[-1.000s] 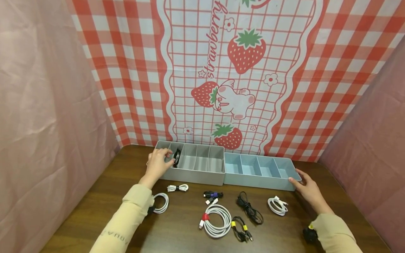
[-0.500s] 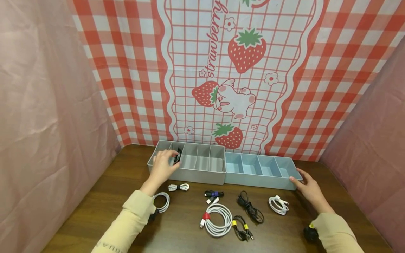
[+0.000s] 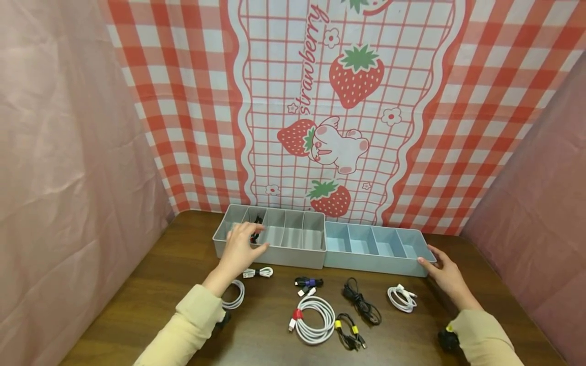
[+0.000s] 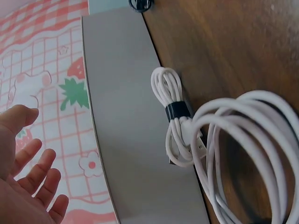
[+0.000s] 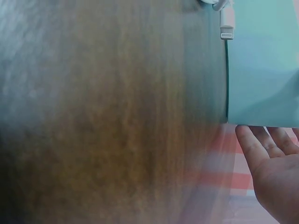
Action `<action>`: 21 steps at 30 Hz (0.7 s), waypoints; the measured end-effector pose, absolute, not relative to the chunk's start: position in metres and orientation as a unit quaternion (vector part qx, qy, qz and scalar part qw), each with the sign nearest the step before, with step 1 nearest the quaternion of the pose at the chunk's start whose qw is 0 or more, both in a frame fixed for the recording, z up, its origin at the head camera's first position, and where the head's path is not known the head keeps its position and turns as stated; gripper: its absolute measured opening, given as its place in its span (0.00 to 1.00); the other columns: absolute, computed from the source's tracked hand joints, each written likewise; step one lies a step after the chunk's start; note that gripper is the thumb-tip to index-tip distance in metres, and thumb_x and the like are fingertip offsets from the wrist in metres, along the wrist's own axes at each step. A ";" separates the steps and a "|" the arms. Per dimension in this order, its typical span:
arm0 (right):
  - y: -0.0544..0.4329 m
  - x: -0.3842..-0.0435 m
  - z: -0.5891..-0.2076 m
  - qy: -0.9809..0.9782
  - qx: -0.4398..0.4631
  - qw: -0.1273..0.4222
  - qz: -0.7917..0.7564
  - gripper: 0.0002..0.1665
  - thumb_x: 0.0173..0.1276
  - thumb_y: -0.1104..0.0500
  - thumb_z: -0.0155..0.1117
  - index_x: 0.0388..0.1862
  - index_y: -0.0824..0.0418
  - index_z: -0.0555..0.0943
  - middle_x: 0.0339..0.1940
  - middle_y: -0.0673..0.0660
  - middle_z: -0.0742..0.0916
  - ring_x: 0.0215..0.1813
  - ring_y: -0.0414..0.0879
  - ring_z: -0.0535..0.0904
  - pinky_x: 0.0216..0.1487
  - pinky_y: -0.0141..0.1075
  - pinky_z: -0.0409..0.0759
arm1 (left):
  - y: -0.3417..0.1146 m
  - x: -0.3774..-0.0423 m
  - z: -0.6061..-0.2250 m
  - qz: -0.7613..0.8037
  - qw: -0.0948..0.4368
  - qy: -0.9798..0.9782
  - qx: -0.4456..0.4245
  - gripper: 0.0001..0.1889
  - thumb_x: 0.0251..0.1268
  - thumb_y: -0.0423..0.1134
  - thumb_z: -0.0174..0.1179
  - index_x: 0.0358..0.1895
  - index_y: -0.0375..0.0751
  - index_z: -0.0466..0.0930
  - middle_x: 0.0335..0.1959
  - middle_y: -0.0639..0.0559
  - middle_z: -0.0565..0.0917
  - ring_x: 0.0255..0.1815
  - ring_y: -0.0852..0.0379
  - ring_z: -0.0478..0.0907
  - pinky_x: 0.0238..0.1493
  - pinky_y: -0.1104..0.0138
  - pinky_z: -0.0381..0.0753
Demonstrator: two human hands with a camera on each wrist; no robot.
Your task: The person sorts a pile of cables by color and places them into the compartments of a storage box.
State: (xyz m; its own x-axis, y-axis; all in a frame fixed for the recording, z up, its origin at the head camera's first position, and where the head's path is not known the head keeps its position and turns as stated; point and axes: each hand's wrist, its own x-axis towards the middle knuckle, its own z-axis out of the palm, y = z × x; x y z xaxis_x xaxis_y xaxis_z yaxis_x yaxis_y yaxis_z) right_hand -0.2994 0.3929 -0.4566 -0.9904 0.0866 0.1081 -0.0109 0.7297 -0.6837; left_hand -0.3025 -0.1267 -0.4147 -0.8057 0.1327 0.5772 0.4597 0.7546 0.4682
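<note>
My left hand (image 3: 240, 247) hovers at the front of the grey divided box (image 3: 293, 257), thumb and fingers apart and nothing between them. Behind its fingers a black cable (image 3: 258, 220) lies in the second compartment from the left, partly hidden. In the left wrist view the fingers (image 4: 43, 170) are spread beside the box's grey wall. My right hand (image 3: 449, 277) grips the right front corner of the light blue divided box (image 3: 375, 263), thumb at the front rim. From the right wrist, fingertips (image 5: 243, 130) show against its end wall.
Bundled cables lie before the boxes: a white one with a black strap (image 3: 258, 272), a white coil (image 3: 234, 295), a purple-strapped black one (image 3: 309, 281), a red-strapped white coil (image 3: 330, 325), a black bundle (image 3: 361, 303), a yellow-banded black one (image 3: 348, 330) and another white coil (image 3: 402, 299).
My left hand has let go of the black cable in the grey box's second compartment and drawn back toward the front and right, its fingers spreading. The right hand has stayed at the blue box.
</note>
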 end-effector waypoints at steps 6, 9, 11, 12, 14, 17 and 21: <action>0.393 -0.300 -0.458 -0.926 -0.012 0.067 0.371 0.45 0.69 0.42 0.55 0.73 0.69 0.54 0.67 0.79 0.62 0.58 0.66 0.70 0.34 0.23 0.72 | -0.122 -0.292 -0.415 -0.311 0.269 -0.893 -0.181 0.19 0.48 0.41 0.72 0.46 0.45 0.81 0.39 0.52 0.81 0.45 0.51 0.73 0.46 0.54 0.67; 0.393 -0.300 -0.459 -0.926 -0.010 0.068 0.371 0.45 0.69 0.43 0.55 0.73 0.69 0.54 0.67 0.80 0.62 0.58 0.66 0.70 0.35 0.25 0.74 | -0.117 -0.288 -0.415 -0.318 0.260 -0.892 -0.190 0.20 0.48 0.41 0.72 0.46 0.45 0.81 0.39 0.52 0.81 0.44 0.51 0.72 0.44 0.56 0.66; 0.394 -0.300 -0.459 -0.926 -0.010 0.069 0.370 0.45 0.69 0.42 0.55 0.73 0.69 0.54 0.67 0.80 0.62 0.58 0.66 0.70 0.36 0.26 0.74 | -0.114 -0.286 -0.415 -0.320 0.253 -0.891 -0.197 0.20 0.48 0.42 0.72 0.47 0.45 0.80 0.40 0.52 0.81 0.44 0.51 0.72 0.44 0.56 0.67; 0.395 -0.299 -0.459 -0.927 -0.011 0.068 0.370 0.46 0.69 0.42 0.55 0.73 0.69 0.53 0.67 0.80 0.62 0.59 0.67 0.70 0.36 0.26 0.74 | -0.113 -0.285 -0.415 -0.321 0.249 -0.892 -0.199 0.20 0.49 0.42 0.72 0.47 0.45 0.80 0.40 0.52 0.81 0.44 0.51 0.72 0.45 0.56 0.67; 0.395 -0.299 -0.459 -0.926 -0.011 0.068 0.370 0.45 0.69 0.43 0.55 0.73 0.69 0.53 0.67 0.80 0.62 0.59 0.67 0.70 0.36 0.25 0.74 | -0.110 -0.284 -0.416 -0.322 0.245 -0.891 -0.204 0.21 0.48 0.42 0.72 0.48 0.45 0.80 0.40 0.52 0.80 0.45 0.51 0.72 0.45 0.56 0.67; 0.396 -0.299 -0.459 -0.926 -0.011 0.067 0.372 0.45 0.69 0.43 0.55 0.73 0.69 0.53 0.67 0.80 0.63 0.58 0.66 0.70 0.35 0.24 0.73 | -0.106 -0.281 -0.417 -0.329 0.236 -0.890 -0.211 0.21 0.49 0.42 0.72 0.48 0.45 0.79 0.41 0.50 0.81 0.46 0.51 0.72 0.45 0.56 0.67; 0.396 -0.300 -0.459 -0.926 -0.012 0.067 0.371 0.46 0.69 0.43 0.56 0.73 0.70 0.53 0.67 0.80 0.63 0.57 0.65 0.71 0.34 0.23 0.72 | -0.102 -0.278 -0.418 -0.340 0.218 -0.887 -0.224 0.21 0.49 0.43 0.71 0.49 0.45 0.79 0.42 0.49 0.81 0.47 0.50 0.72 0.47 0.55 0.66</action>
State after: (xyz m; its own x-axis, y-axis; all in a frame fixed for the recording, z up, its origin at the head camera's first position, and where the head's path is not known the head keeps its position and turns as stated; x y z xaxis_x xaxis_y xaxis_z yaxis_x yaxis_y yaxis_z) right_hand -0.2998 0.3959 -0.4585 -0.9907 0.0714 0.1155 -0.0280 0.7250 -0.6882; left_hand -0.2780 -0.1019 -0.4183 -0.8042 0.2495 0.5394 0.5462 0.6681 0.5053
